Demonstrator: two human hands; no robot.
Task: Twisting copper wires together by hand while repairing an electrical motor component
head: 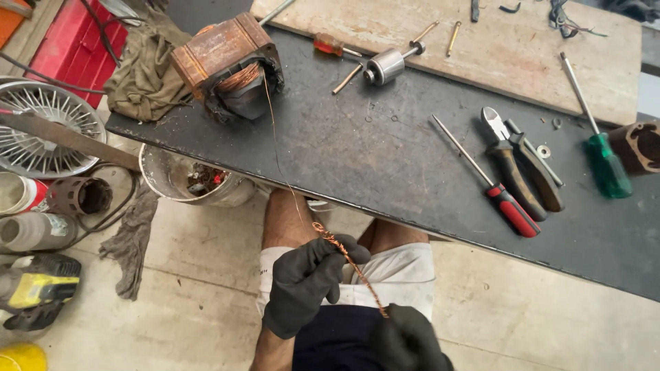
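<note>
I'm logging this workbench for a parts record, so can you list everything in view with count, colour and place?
motor stator: 1, rusty brown with copper windings, bench far left
copper wire: 1, coiled strand between both hands, thin line running up to the stator
black bench top: 1, across the middle
screwdrivers: 3, red-black handle, green handle, small orange handle
cutting pliers: 1, brown grips, bench right
rotor with shaft: 1, silver, wooden board
metal pins: about 3, brass, near the rotor
cloth: 1, olive, left of the stator
bucket: 1, grey, under the bench
fan guard: 1, silver, floor left
left hand: black glove, fingers pinching the wire
right hand: black glove, holding the wire's lower end
</note>
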